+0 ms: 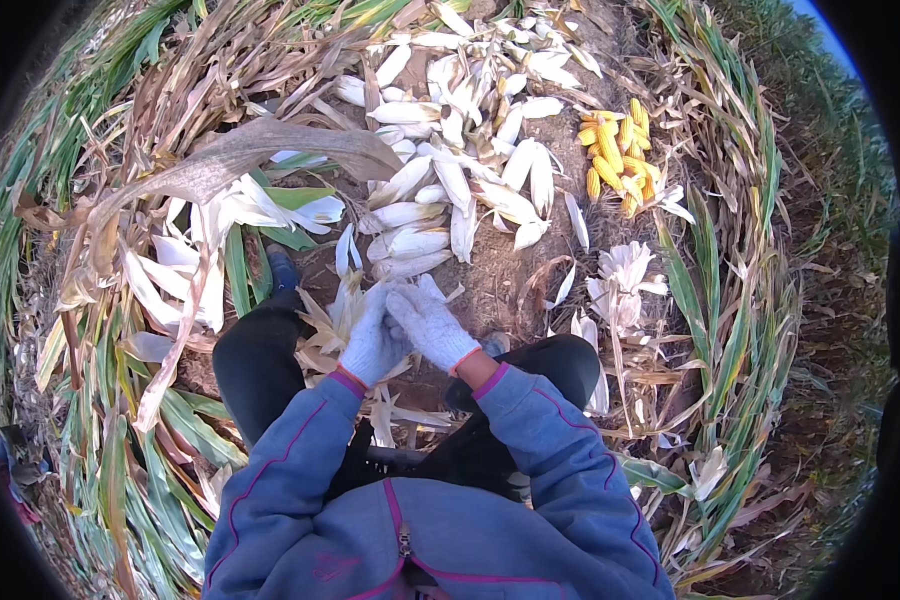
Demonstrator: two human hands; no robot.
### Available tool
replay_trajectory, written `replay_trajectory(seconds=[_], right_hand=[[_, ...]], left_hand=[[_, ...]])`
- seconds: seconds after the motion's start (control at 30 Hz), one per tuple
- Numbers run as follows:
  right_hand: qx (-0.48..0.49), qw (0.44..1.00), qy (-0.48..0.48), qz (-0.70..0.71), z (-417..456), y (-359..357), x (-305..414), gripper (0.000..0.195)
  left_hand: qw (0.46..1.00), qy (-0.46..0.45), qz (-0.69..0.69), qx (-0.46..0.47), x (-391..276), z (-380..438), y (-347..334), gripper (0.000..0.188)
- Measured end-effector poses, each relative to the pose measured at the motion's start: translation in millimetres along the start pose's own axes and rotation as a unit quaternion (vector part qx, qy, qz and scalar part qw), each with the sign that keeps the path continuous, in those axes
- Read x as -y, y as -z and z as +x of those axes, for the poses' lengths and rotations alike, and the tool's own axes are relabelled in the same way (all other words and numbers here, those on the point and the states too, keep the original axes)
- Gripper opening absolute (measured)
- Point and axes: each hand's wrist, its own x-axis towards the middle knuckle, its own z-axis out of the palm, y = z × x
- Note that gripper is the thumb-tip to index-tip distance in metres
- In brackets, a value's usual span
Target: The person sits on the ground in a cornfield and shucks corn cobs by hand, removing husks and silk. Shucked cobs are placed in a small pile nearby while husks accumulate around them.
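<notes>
My left hand (371, 337) and my right hand (431, 326), both in white knitted gloves with orange cuffs, meet in front of me between my bent knees. Their fingers are curled together, and whatever lies between the palms is hidden. Pale corn husk leaves (343, 300) stick up beside my left hand; I cannot tell if they are held. Just beyond my fingertips begins a heap of corn ears in whitish husks (412, 244). Farther off to the right lies a small pile of husked yellow corn ears (611, 154).
Stripped white husks (210, 255) are heaped at the left, under a long dry leaf (270, 146). More husks (622, 289) lie right of my knee. Cut corn stalks and leaves (135, 480) curve around both sides. My dark-trousered knees (251, 360) flank my hands.
</notes>
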Motion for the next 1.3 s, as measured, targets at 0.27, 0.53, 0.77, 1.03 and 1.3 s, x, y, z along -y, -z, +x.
replay_trajectory(seconds=[0.27, 0.53, 0.77, 1.03, 1.3], right_hand=[[0.026, 0.983, 0.047, 0.175, -20.2, -38.6, -48.0, 0.041], [0.032, 0.965, 0.223, -0.132, -71.0, -47.8, -29.0, 0.042], [0.026, 0.948, 0.111, 0.297, -102.4, -42.1, 10.6, 0.043], [-0.068, 0.894, 0.016, 0.442, -134.4, -33.9, -11.4, 0.072], [-0.198, 0.909, 0.005, 0.367, -88.8, -47.3, -19.3, 0.051]], left_hand=[[0.978, -0.121, 0.093, -0.141, -7.1, -1.2, 12.4, 0.036], [0.961, -0.173, 0.078, -0.201, -54.0, -15.8, -0.7, 0.042], [0.978, -0.162, 0.006, -0.128, -49.8, -23.1, 0.2, 0.037], [0.976, -0.190, -0.091, -0.051, -69.8, -35.4, -1.8, 0.038], [0.998, -0.025, -0.031, 0.045, 7.1, -73.2, -45.8, 0.031]])
